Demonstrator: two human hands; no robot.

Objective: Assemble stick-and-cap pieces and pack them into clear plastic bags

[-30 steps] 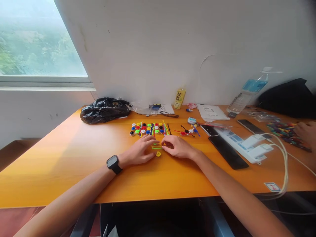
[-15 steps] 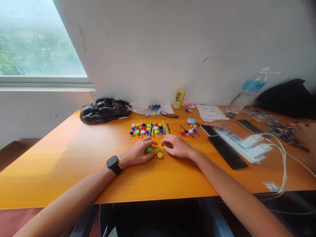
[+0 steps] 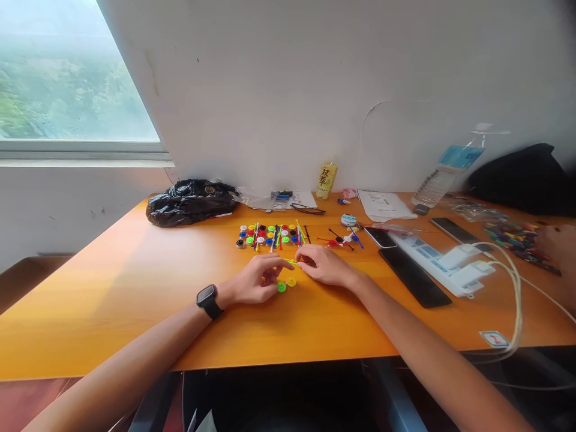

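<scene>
My right hand (image 3: 324,266) is closed, its fingertips pinching a thin yellow-green plastic stick (image 3: 291,261) just above the table. From the left, the outstretched index finger of my left hand (image 3: 257,279) reaches to the stick; whether it touches cannot be made out. The other left fingers curl loosely beside a small green disc (image 3: 281,287), with nothing visible in them. Against that disc's right side lies a yellow disc (image 3: 292,281). Beyond both hands, several coloured discs (image 3: 249,240) stand in rows with thin sticks (image 3: 279,237) laid between them.
Farther right lie loose sticks and discs (image 3: 344,239), phones (image 3: 411,279) and a power strip (image 3: 443,270) with cables. A black plastic bag (image 3: 189,203), yellow drink container (image 3: 326,180) and tilted bottle (image 3: 450,174) line the wall. Another person's hand (image 3: 558,246) is by a coloured pile (image 3: 517,240).
The green disc has moved towards me and right, up against the yellow disc. My left hand has shifted slightly left, its index finger now stretched towards the stick. My right hand has barely moved.
</scene>
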